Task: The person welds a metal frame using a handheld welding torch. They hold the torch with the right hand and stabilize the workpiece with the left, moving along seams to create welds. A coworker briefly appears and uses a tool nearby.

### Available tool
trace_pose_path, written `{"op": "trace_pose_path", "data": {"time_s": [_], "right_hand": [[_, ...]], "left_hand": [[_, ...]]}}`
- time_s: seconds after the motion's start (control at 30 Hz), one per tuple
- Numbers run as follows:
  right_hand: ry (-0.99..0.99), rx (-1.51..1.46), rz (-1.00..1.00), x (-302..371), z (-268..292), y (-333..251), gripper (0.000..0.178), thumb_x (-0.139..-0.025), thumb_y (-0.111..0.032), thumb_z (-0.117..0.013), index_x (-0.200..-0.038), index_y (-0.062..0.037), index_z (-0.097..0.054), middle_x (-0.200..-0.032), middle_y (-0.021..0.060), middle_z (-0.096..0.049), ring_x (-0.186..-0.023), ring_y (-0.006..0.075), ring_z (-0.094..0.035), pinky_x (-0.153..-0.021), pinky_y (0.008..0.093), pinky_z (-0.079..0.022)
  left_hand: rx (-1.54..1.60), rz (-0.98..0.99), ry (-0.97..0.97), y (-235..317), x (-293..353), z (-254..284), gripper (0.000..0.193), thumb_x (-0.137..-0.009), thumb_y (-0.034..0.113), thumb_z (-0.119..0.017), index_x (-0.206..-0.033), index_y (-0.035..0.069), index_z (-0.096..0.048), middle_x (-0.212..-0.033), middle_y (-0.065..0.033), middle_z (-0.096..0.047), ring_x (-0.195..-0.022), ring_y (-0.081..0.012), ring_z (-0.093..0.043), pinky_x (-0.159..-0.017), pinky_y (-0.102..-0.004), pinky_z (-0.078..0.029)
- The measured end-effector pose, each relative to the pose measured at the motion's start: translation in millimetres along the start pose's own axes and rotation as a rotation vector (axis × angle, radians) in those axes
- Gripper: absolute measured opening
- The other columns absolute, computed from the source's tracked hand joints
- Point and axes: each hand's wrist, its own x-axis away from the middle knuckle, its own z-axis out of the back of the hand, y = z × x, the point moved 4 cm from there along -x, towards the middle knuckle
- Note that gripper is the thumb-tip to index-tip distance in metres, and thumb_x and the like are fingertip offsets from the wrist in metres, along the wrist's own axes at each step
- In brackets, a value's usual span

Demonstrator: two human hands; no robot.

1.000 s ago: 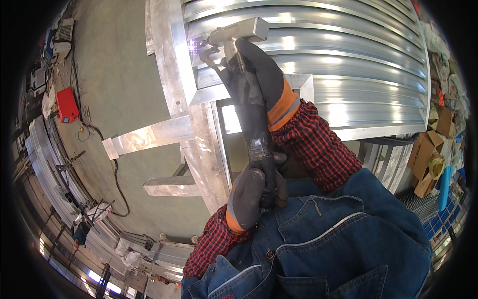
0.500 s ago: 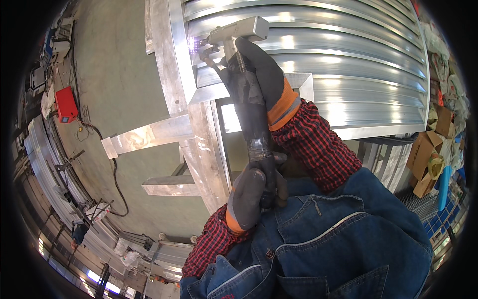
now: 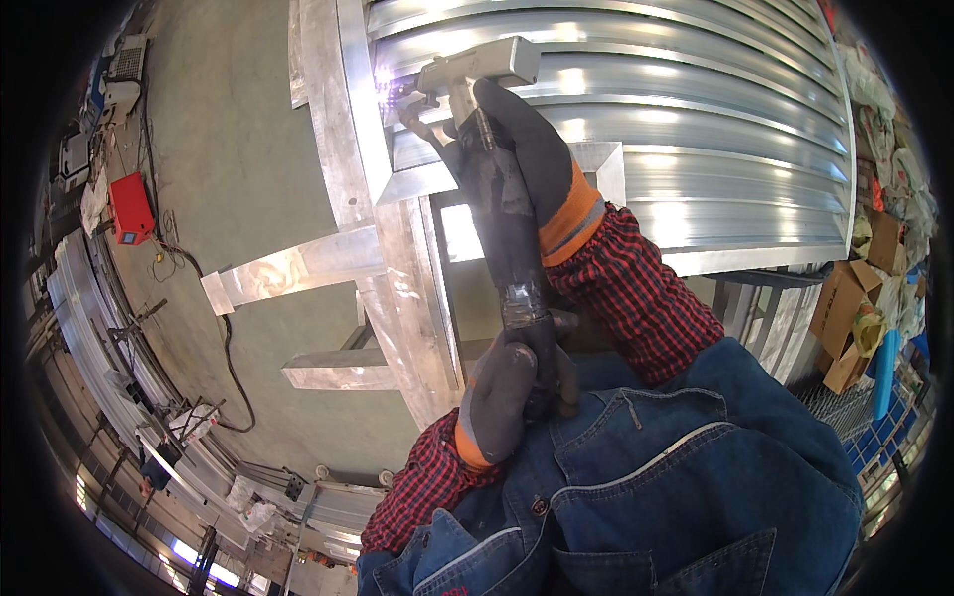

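A welding gun (image 3: pixel 500 214) with a boxy metal head and a black, tape-wrapped handle slants across the middle of the view. My right hand (image 3: pixel 532 139), in a dark glove with an orange cuff, is closed round its upper part, just below the head. Lower down, my gloved left hand (image 3: pixel 499 395) grips the rear end close to my body. A violet-white glow burns at the gun's tip, against the metal edge strip of a louvred aluminium panel (image 3: pixel 696 112). Parts of both hands' fingers are hidden by the handle.
Bare metal bars (image 3: pixel 303 266) of a support frame stick out left of the panel. A red box-shaped machine (image 3: pixel 131 209) stands on the floor, with a dark cable (image 3: pixel 232 348) nearby. Cardboard boxes (image 3: pixel 845 323) and plastic wrapping lie at right. Long metal profiles (image 3: pixel 94 328) line the far left.
The welding gun and both hands have shifted very slightly down and to the right. The glow stays by the panel's edge strip. At lower left, a long bright strip now shows near a distant figure.
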Motion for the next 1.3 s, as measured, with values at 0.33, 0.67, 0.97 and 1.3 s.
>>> {"op": "trace_pose_path", "data": {"time_s": [0.33,0.67,0.97,1.3], "right_hand": [[0.285,0.079,-0.137,16,-52,-22,0.043,-0.109,-0.043,-0.059,-0.124,-0.0041,-0.067,-0.107,0.0073,-0.070,-0.102,0.0151,-0.070,-0.093,0.0330,-0.062],[0.270,0.140,-0.121,25,-53,-23,0.039,-0.109,-0.041,-0.060,-0.121,-0.0042,-0.066,-0.101,0.0082,-0.071,-0.089,0.0155,-0.069,-0.084,0.0321,-0.058],[0.316,0.088,-0.070,24,-52,-13,0.037,-0.105,-0.044,-0.064,-0.110,-0.0075,-0.064,-0.079,0.0119,-0.071,-0.058,0.0173,-0.067,-0.051,0.0310,-0.056],[0.376,0.053,-0.121,34,-59,-14,0.035,-0.105,-0.043,-0.064,-0.113,-0.0088,-0.064,-0.080,0.0118,-0.072,-0.060,0.0173,-0.068,-0.051,0.0310,-0.056]], "left_hand": [[0.019,-0.010,-0.001,-3,6,-3,0.084,-0.109,0.068,-0.038,-0.146,-0.006,-0.050,-0.078,-0.0128,-0.066,-0.067,-0.0177,-0.060,-0.068,-0.0292,-0.045],[0.036,-0.014,-0.005,-8,12,-5,0.083,-0.109,0.067,-0.038,-0.146,-0.007,-0.048,-0.077,-0.0131,-0.065,-0.068,-0.0184,-0.060,-0.070,-0.0302,-0.045],[0.055,0.007,-0.010,-13,18,-6,0.082,-0.109,0.067,-0.039,-0.148,-0.004,-0.048,-0.081,-0.0138,-0.067,-0.071,-0.0183,-0.060,-0.073,-0.0309,-0.045],[0.058,-0.003,-0.021,-17,23,-5,0.080,-0.109,0.065,-0.040,-0.148,-0.004,-0.048,-0.083,-0.0141,-0.068,-0.075,-0.0189,-0.062,-0.078,-0.0319,-0.048]]}}
